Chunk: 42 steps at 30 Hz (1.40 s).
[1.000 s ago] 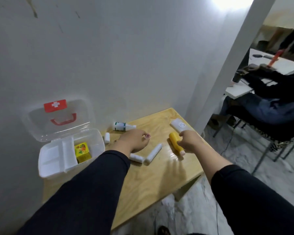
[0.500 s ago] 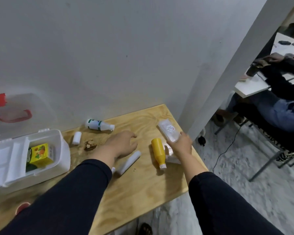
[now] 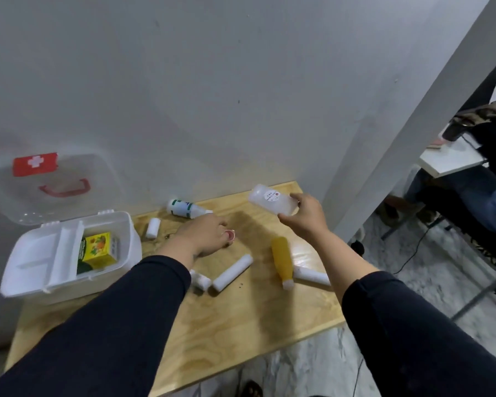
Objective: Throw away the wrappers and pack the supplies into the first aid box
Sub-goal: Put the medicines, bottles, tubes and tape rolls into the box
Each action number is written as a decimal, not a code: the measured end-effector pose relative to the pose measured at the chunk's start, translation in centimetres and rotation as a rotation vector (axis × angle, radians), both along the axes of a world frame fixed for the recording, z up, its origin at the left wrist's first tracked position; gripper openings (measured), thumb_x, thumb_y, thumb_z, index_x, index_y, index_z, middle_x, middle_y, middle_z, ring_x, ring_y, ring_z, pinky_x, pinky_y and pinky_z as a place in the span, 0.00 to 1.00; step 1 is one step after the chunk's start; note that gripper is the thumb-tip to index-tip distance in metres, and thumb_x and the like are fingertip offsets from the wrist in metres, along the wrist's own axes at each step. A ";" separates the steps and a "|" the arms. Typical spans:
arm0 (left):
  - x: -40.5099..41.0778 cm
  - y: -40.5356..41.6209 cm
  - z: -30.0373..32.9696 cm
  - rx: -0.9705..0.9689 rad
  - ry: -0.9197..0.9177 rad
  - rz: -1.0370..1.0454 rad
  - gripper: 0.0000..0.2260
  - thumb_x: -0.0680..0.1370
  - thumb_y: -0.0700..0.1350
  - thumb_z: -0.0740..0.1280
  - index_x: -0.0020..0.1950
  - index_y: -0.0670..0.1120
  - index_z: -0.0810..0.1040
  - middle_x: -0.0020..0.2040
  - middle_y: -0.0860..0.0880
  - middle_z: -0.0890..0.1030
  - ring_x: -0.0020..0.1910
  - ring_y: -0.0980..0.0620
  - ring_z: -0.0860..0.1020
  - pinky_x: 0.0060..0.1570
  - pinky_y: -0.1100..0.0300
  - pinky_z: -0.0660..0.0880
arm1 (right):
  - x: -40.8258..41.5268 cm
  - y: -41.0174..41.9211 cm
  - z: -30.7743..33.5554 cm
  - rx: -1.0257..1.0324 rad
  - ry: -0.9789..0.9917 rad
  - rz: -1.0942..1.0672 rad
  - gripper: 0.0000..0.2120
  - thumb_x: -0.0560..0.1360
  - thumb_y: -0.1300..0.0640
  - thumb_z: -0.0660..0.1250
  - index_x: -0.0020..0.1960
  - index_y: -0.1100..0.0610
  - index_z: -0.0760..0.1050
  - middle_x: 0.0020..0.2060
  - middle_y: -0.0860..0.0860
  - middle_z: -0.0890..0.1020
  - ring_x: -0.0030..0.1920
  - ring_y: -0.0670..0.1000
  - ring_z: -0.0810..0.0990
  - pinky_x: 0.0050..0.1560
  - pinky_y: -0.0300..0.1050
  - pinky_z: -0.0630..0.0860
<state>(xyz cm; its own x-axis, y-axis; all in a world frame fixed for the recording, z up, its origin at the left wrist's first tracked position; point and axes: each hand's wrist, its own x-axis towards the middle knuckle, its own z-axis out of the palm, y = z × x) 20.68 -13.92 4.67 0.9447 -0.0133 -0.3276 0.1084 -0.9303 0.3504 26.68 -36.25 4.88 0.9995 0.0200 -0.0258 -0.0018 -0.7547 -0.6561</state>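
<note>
The open first aid box (image 3: 29, 253) stands at the table's left, its clear lid (image 3: 55, 190) leaning on the wall. A yellow-green carton (image 3: 98, 249) lies in it. My right hand (image 3: 305, 217) holds a translucent white bottle (image 3: 269, 200) in the air over the table's back right. My left hand (image 3: 202, 239) rests low at mid-table, fingers curled on a small pink-rimmed ring (image 3: 230, 234). Loose on the wood lie a green-banded white bottle (image 3: 184, 209), a yellow bottle (image 3: 281, 260), a long white roll (image 3: 232, 272) and short white rolls (image 3: 153, 227) (image 3: 200, 279) (image 3: 309, 275).
The wooden table (image 3: 226, 325) stands against a grey wall, with a white pillar (image 3: 398, 156) at its right. Beyond that pillar a seated person (image 3: 484, 196) works at a white table (image 3: 447, 161). Metal chair legs (image 3: 481, 293) and a cable (image 3: 413, 253) are on the marble floor.
My right hand has lifted the translucent bottle off the table and up. My left hand has stayed at mid-table, the small ring showing again at its fingers. The view has swung to the right.
</note>
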 end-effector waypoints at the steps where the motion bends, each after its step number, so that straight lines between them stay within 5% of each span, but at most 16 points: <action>1: -0.5 1.0 0.4 0.009 -0.005 0.017 0.20 0.77 0.54 0.60 0.69 0.54 0.70 0.68 0.50 0.74 0.64 0.47 0.74 0.58 0.52 0.74 | 0.0 1.0 0.8 0.002 -0.009 0.054 0.21 0.67 0.58 0.73 0.58 0.62 0.77 0.55 0.57 0.81 0.57 0.58 0.77 0.55 0.51 0.75; 5: -3.1 5.9 1.8 0.066 -0.050 0.105 0.19 0.78 0.52 0.61 0.69 0.54 0.71 0.68 0.49 0.75 0.63 0.46 0.74 0.59 0.51 0.73 | -0.8 5.8 3.4 -0.013 -0.024 0.253 0.31 0.67 0.56 0.74 0.68 0.60 0.70 0.64 0.55 0.77 0.64 0.55 0.74 0.65 0.50 0.72; 19: -14.5 21.0 1.0 0.125 -0.058 0.432 0.36 0.74 0.63 0.64 0.75 0.46 0.60 0.76 0.46 0.61 0.73 0.42 0.63 0.70 0.49 0.62 | -6.9 24.3 4.4 -0.218 -0.023 0.643 0.29 0.67 0.59 0.73 0.67 0.61 0.71 0.63 0.57 0.77 0.63 0.56 0.75 0.65 0.46 0.71; 26: -16.6 23.6 -1.2 0.083 0.011 0.392 0.44 0.72 0.67 0.64 0.78 0.46 0.50 0.79 0.48 0.53 0.77 0.44 0.55 0.73 0.47 0.59 | -8.6 30.2 2.1 -0.399 0.010 0.702 0.22 0.69 0.59 0.71 0.62 0.63 0.74 0.60 0.59 0.78 0.61 0.58 0.75 0.62 0.49 0.74; 32: -17.0 23.7 -2.4 0.231 -0.036 0.264 0.39 0.78 0.64 0.53 0.78 0.42 0.43 0.80 0.44 0.47 0.78 0.46 0.44 0.76 0.48 0.42 | -9.3 32.9 -0.8 -0.375 0.045 0.626 0.20 0.70 0.68 0.66 0.62 0.61 0.73 0.61 0.57 0.77 0.61 0.56 0.76 0.63 0.50 0.74; 42: -17.5 24.2 -3.8 0.258 -0.169 0.229 0.31 0.80 0.61 0.48 0.77 0.43 0.49 0.79 0.44 0.52 0.78 0.47 0.46 0.75 0.52 0.43 | -10.9 36.1 -3.5 -0.208 0.071 0.552 0.26 0.73 0.68 0.66 0.70 0.59 0.68 0.69 0.55 0.73 0.68 0.54 0.71 0.68 0.43 0.67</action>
